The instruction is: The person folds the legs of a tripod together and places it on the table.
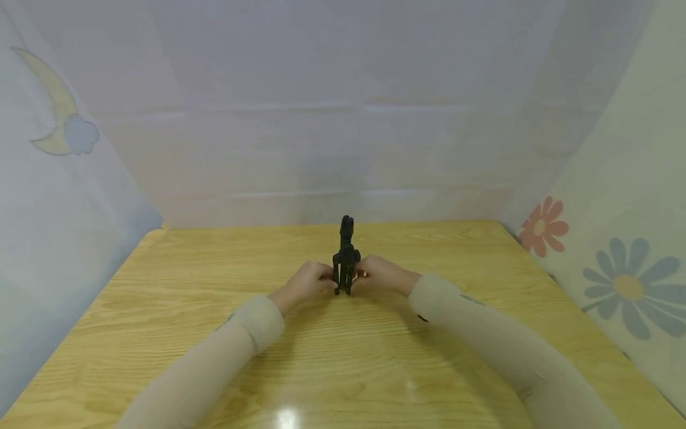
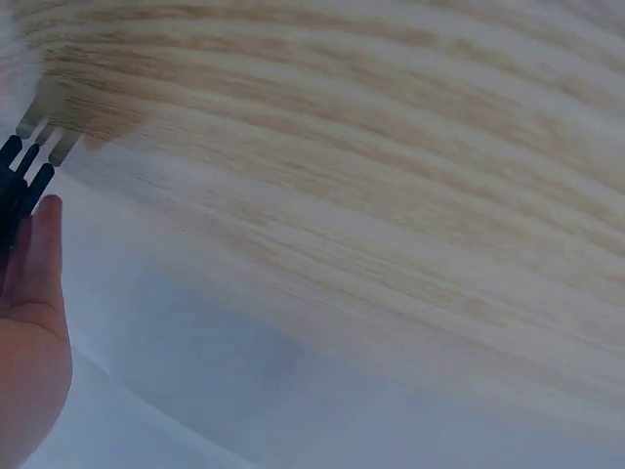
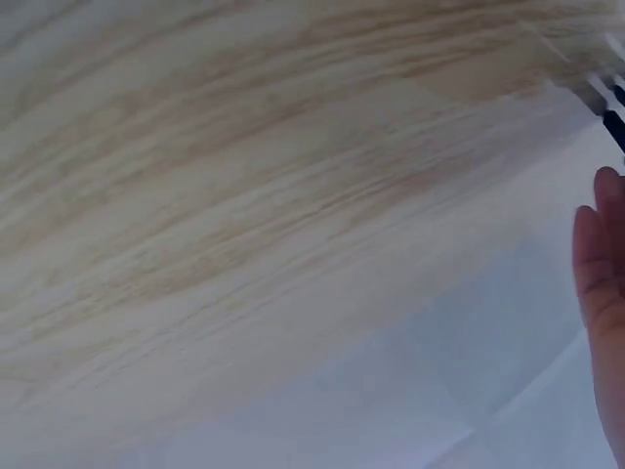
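Note:
A black mini tripod (image 1: 346, 253) stands upright on the wooden table, its legs close together and a clamp-like head on top. From the left side, my left hand (image 1: 309, 280) holds one leg low down between thumb and fingers. My right hand (image 1: 383, 274) grips the opposite side at about the same height, thumb below and fingers above. In the left wrist view, dark leg ends (image 2: 37, 186) show beyond the fingertips of the left hand (image 2: 34, 332). Only a leg tip (image 3: 615, 127) appears past the right hand (image 3: 605, 274) in the right wrist view.
The light wooden table (image 1: 214, 357) has a far edge just behind the tripod. A pale cloth backdrop (image 1: 268, 119) rises behind it. Printed side panels flank the table, one with a moon (image 1: 53, 95), the other with flowers (image 1: 628, 287).

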Demonstrator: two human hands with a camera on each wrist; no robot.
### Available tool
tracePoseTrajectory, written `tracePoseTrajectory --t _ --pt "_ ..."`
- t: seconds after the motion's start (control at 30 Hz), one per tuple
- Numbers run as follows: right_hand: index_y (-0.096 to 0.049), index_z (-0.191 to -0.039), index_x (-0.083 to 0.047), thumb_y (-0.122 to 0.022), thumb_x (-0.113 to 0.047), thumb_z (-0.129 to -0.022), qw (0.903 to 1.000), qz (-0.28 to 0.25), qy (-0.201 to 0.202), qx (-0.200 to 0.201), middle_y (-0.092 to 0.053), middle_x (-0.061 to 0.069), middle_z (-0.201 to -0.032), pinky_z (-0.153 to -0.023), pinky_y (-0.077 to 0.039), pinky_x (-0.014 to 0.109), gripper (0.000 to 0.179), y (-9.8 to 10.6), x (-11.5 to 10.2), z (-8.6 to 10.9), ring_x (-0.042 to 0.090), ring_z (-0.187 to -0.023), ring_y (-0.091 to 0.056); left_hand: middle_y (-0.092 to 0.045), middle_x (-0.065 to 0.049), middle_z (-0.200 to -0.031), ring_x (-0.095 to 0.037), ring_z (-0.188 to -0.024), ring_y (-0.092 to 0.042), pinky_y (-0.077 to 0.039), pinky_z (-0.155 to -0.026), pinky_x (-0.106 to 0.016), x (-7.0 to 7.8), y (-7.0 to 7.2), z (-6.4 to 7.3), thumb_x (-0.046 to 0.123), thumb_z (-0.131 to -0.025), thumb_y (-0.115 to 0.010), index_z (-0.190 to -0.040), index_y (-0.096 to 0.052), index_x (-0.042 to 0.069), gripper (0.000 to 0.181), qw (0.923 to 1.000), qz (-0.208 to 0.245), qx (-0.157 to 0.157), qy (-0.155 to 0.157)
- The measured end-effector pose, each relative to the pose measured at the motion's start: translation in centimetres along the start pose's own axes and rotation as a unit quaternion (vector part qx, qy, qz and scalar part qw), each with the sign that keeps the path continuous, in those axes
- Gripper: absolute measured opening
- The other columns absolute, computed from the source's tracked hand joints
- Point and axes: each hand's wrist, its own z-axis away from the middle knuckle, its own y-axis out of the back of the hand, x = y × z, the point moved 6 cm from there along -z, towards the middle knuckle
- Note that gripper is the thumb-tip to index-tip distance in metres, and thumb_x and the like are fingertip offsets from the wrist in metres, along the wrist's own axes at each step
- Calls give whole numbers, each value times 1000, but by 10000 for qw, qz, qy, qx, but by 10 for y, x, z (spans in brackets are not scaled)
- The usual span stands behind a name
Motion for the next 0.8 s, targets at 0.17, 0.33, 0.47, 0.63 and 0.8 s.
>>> tracePoseTrajectory --t 0.17,0.33,0.47,0.63,0.8 --pt "-65 -117 3 -72 -15 -90 9972 -613 -394 159 -70 13 -105 -80 -55 33 33 3 2 3 23 -94 -67 -64 -15 -122 -29 -111 -61 -49 -94 -44 2 15 6 21 -94 -66 -125 -62 0 38 9987 120 177 453" --pt "-54 -134 2 -69 -14 -92 9857 -1426 -871 212 -62 18 -125 -95 -48 43 47 1 11 2 32 -114 -60 -54 -12 -139 -30 -124 -52 -45 -99 -46 23 37 4 30 -95 -65 -143 -47 5 57 9953 586 553 530" --pt "-50 -137 3 -68 -11 -92 9782 -1890 -856 98 -57 20 -132 -103 -42 46 50 1 14 0 35 -123 -53 -53 -11 -139 -28 -126 -51 -45 -99 -45 43 47 -2 32 -95 -64 -144 -45 7 59 9934 740 792 368" --pt "-46 -139 7 -67 -4 -92 9661 -2501 -639 34 -54 23 -134 -103 -42 46 53 0 17 -1 37 -125 -51 -58 -10 -133 -27 -124 -52 -46 -98 -44 61 52 -10 31 -94 -66 -142 -49 8 56 9906 919 965 319" --pt "-55 -130 7 -70 -5 -90 9648 -2561 -561 227 -62 19 -123 -99 -46 45 44 0 17 1 35 -116 -58 -65 -9 -118 -25 -116 -57 -50 -93 -42 73 54 -14 28 -92 -68 -137 -54 6 52 9888 891 1149 333"
